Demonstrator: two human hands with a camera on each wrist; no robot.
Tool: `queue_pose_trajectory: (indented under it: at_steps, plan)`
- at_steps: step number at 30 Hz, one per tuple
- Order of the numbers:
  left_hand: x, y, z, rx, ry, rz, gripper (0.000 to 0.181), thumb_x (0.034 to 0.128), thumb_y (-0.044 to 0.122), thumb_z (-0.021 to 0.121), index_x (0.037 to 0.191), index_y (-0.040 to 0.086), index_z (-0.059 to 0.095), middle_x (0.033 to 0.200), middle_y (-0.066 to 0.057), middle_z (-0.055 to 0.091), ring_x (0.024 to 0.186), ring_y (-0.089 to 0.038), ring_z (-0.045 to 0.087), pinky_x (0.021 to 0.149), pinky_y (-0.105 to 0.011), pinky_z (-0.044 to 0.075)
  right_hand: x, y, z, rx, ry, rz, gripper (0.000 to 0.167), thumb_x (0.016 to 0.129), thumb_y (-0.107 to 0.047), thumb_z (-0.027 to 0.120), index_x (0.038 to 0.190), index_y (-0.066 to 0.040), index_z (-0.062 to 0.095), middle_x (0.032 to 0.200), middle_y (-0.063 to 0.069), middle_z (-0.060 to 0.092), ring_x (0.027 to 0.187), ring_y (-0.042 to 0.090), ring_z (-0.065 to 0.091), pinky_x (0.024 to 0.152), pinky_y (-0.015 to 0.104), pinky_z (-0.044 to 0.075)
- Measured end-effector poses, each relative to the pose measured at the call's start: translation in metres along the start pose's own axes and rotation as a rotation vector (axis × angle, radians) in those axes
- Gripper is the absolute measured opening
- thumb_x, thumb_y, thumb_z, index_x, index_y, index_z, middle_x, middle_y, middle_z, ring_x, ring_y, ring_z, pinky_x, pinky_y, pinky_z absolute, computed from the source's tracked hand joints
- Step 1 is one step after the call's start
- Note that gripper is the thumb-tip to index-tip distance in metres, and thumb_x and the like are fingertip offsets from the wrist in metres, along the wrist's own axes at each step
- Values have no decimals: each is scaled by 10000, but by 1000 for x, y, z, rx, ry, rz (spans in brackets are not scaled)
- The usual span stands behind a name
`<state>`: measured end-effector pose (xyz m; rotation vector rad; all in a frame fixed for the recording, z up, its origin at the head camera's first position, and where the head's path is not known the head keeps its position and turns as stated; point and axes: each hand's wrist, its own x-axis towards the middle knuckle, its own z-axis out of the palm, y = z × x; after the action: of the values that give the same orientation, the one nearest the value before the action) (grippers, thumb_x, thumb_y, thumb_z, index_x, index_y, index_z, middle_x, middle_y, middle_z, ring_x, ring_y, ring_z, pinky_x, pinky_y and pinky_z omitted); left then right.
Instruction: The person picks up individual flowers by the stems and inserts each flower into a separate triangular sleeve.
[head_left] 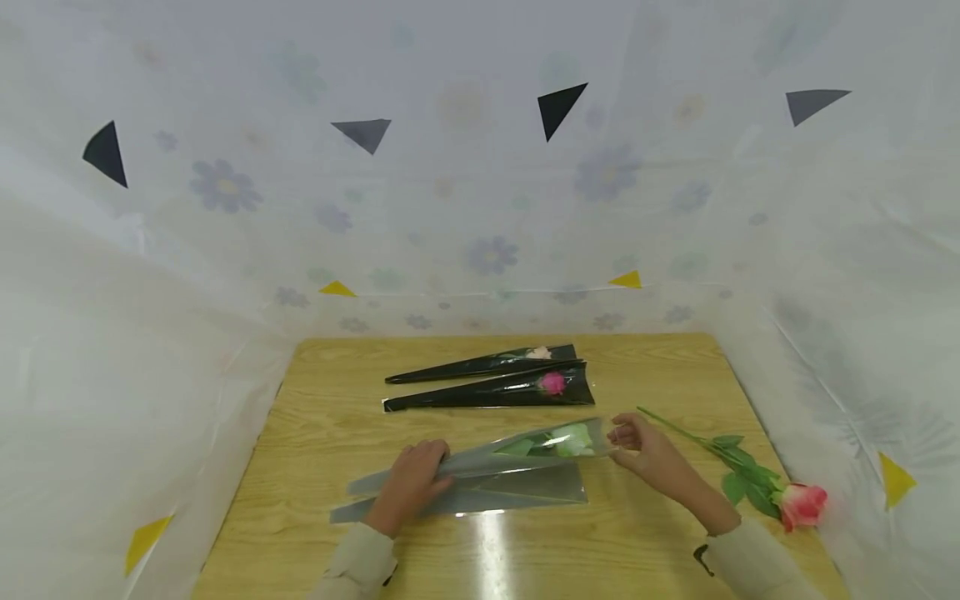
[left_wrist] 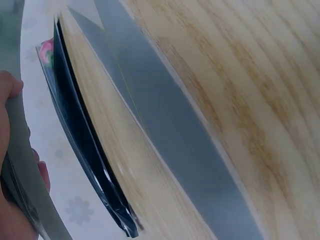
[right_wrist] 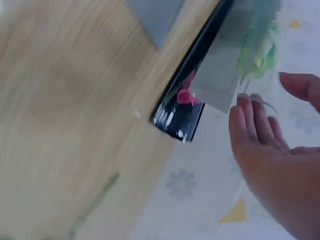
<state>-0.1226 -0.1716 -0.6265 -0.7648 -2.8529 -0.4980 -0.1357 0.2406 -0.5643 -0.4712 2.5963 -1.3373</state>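
A grey flower sleeve (head_left: 472, 457) with a pale green-white rose (head_left: 573, 440) inside is raised above the table. My left hand (head_left: 412, 487) grips its narrow part, fingers and thumb around it in the left wrist view. At the sleeve's wide mouth is my right hand (head_left: 656, 458). Its fingers are loosely bent near the clear edge, the thumb stands apart, and the right wrist view does not clearly show contact. Beneath the raised sleeve, a second grey sleeve (head_left: 525, 490) lies flat on the wood table.
Two black sleeves, one with a magenta rose (head_left: 552, 383) and one with a pale rose (head_left: 538, 353), lie toward the back. A loose pink rose (head_left: 802, 505) with green stem lies at the right. White patterned sheeting (head_left: 480, 208) encloses the wooden table (head_left: 322, 375).
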Motion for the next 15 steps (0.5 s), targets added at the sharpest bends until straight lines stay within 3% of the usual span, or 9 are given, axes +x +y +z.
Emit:
queue_pose_trajectory:
  at_steps: [3, 5, 11, 15]
  plan:
    - [-2, 0, -1, -1, -3, -8, 339, 774, 309, 751, 952, 171, 498, 816, 93, 486, 719, -89, 418, 663, -306, 358, -2, 2, -2, 248, -98, 70, 460, 933, -240, 568, 1307, -5, 441, 1206, 157, 561, 1101, 278, 544, 869, 317, 466]
    - [-2, 0, -1, 2, -4, -2, 340, 775, 313, 749, 956, 174, 497, 821, 94, 486, 722, -89, 415, 665, -301, 353, -1, 4, -3, 353, -169, 95, 448, 967, -267, 501, 1346, -37, 433, 1281, 146, 522, 1164, 271, 505, 915, 330, 438]
    - [-2, 3, -1, -4, -12, 35, 350, 787, 341, 731, 985, 182, 491, 851, 99, 485, 737, -82, 411, 669, -288, 338, -1, 11, -4, 494, -315, 75, 398, 1024, -234, 348, 1365, -56, 446, 1433, 137, 369, 1251, 270, 427, 965, 343, 398]
    - [0, 9, -3, -27, -35, 54, 377, 782, 343, 738, 1028, 186, 498, 882, 104, 498, 760, -75, 431, 682, -289, 349, 0, 10, -2, 548, -380, 62, 396, 1026, -213, 341, 1383, -69, 432, 1451, 131, 344, 1270, 208, 411, 971, 311, 391]
